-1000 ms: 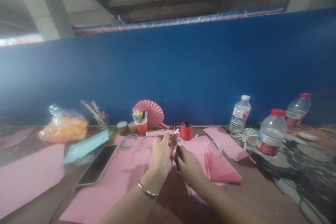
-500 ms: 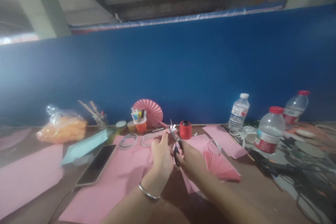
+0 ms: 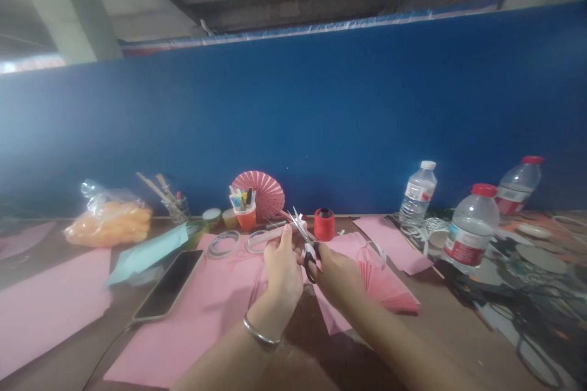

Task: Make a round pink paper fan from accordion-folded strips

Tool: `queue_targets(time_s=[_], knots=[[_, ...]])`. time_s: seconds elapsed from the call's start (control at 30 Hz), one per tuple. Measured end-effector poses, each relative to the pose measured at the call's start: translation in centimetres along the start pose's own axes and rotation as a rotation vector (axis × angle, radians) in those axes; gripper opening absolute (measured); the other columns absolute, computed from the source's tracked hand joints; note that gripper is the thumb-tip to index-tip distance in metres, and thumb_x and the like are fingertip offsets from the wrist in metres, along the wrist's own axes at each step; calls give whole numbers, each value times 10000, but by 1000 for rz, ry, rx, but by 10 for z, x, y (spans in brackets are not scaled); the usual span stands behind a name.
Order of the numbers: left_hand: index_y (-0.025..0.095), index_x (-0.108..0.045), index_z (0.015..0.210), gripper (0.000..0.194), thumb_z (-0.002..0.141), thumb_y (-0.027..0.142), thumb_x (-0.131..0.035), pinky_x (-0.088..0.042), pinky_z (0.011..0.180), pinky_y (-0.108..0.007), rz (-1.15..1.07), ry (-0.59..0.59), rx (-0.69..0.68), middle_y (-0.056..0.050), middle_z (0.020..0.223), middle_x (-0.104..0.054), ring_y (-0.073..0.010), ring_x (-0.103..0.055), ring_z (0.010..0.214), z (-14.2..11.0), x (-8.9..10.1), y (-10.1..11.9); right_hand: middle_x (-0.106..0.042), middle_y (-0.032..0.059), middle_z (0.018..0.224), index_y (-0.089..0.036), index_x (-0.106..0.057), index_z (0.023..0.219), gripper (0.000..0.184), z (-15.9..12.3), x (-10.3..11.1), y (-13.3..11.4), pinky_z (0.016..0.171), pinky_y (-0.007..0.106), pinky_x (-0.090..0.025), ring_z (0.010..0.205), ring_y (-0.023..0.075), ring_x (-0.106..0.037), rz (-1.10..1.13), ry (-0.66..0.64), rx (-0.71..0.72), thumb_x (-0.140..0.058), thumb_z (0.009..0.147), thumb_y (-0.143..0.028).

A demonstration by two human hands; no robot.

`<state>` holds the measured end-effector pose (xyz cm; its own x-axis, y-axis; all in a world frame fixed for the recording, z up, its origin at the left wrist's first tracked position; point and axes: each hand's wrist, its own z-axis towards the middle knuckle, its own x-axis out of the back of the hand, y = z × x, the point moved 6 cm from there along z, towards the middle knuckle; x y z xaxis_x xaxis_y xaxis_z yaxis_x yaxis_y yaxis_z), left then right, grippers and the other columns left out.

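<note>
My right hand (image 3: 334,269) grips black-handled scissors (image 3: 305,241) whose blades point up and away to the left. My left hand (image 3: 282,266), with a metal bangle on the wrist, pinches a small folded pink paper strip (image 3: 275,233) next to the blades. Both hands hover over pink paper sheets (image 3: 215,293) on the wooden table. A pleated pink paper fan (image 3: 385,287) lies just right of my right hand. A red thread spool (image 3: 324,224) stands beyond the scissors.
A black phone (image 3: 169,284) lies to the left beside a light blue paper (image 3: 147,253). An orange cup of pens (image 3: 246,211), a round pink fan (image 3: 266,192), tape rings (image 3: 224,244), a plastic bag (image 3: 107,220) and water bottles (image 3: 470,226) line the blue wall.
The scissors have tilted from nearly upright to slanting up-left, and both hands have lifted slightly toward the red spool.
</note>
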<state>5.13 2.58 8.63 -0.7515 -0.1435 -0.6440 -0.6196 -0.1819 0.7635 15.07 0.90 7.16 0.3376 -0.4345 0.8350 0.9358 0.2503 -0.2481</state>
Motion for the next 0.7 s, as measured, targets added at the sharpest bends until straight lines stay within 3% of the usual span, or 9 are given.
queue_targets(time_s=[0.1,0.27,0.37,0.53,0.63,0.7], knots=[[111,-607,825,244,706,324,-602,-465,510,-216,-6,7,19,-104,834,-659,-164,-633,698,-1,1,-1,-632,48,638,-174,-527,862,226,0,-1,0,469,261,-207,550,179,-575,0,-8,-1,-402,829,-359],[113,-598,768,249,705,354,-596,-449,488,-215,22,33,43,-53,674,-635,-135,-606,580,-2,3,-3,-637,62,649,-161,-524,848,241,0,-1,0,477,265,-217,561,178,-581,13,-18,3,-399,836,-366],[114,-592,760,224,710,332,-590,-465,533,-219,-10,29,38,-67,743,-646,-149,-621,662,-3,1,-1,-641,63,649,-159,-524,839,228,-1,1,-1,478,263,-216,560,176,-583,15,-34,-1,-396,840,-349],[120,-585,809,231,689,317,-605,-408,426,-188,12,55,63,-95,858,-652,-157,-626,681,-1,3,-2,-638,60,634,-161,-535,815,197,0,4,0,474,253,-207,542,167,-563,44,-75,-27,-408,832,-310],[119,-574,803,221,676,292,-623,-421,449,-186,-15,30,60,-109,885,-653,-173,-633,736,1,4,-5,-609,40,610,-170,-528,756,156,1,3,2,476,242,-225,534,148,-527,220,-83,-74,-421,812,-271],[120,-566,785,212,683,297,-619,-436,464,-193,-30,39,76,-123,910,-650,-192,-634,787,3,6,-7,-571,16,588,-178,-504,701,173,3,-1,4,474,227,-252,525,131,-493,494,-92,-130,-431,803,-297]])
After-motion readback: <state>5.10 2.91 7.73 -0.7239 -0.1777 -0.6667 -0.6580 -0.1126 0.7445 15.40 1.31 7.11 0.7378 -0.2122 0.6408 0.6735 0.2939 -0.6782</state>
